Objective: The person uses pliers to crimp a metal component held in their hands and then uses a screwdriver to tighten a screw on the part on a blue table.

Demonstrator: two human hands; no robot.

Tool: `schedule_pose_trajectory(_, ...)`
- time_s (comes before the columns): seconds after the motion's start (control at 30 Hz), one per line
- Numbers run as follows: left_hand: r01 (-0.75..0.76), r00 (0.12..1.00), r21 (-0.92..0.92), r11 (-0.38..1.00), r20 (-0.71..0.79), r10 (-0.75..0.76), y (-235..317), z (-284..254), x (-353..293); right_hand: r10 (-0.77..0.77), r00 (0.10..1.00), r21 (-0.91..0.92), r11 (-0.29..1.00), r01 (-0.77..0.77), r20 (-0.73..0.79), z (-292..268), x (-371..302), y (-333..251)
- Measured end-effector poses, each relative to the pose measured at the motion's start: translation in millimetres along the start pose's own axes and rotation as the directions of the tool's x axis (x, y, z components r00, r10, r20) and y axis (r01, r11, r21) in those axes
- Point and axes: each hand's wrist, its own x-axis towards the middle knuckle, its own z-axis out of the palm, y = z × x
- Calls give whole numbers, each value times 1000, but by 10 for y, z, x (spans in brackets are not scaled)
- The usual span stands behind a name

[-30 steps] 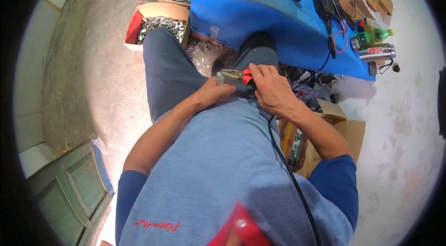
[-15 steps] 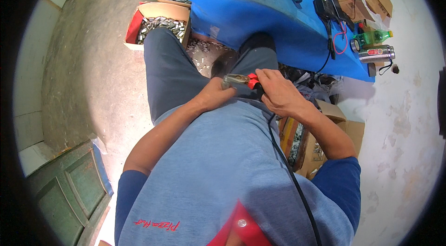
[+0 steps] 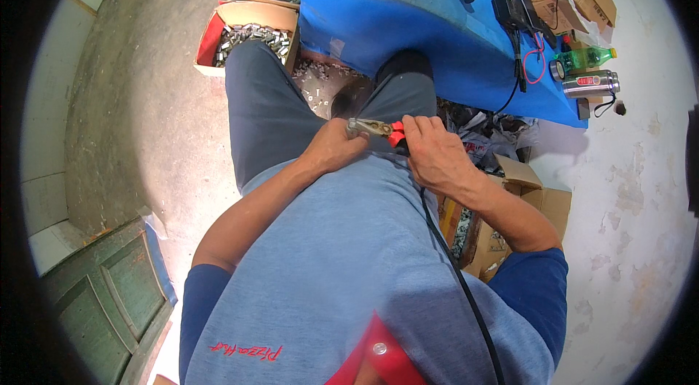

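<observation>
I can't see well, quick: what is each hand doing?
Left hand: closed, gripping the metal end of the pliers.
Right hand: closed on the pliers' red handles.

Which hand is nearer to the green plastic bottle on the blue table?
Right. The right hand is below-left of the green bottle; the left hand is farther left.

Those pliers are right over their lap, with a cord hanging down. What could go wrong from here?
The pliers sit between the left hand and right hand, so the fingers could get nipped. They are worked over the thigh; a slip might jab it. The black cord runs down the shirt and could snag an arm.
</observation>
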Motion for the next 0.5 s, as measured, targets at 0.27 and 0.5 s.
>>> schedule_pose_trajectory(0.27, -34, 999, 51, 998, -28, 35, -21, 6, -14, -46, 988, -86, 996, 34, -148, 21, 12, -14)
schedule_pose_trajectory(0.5, 5, 997, 39, 999, -78, -2, 67, -4, -26, 143, 986, 331, 929, -165, 90, 101, -142, -19)
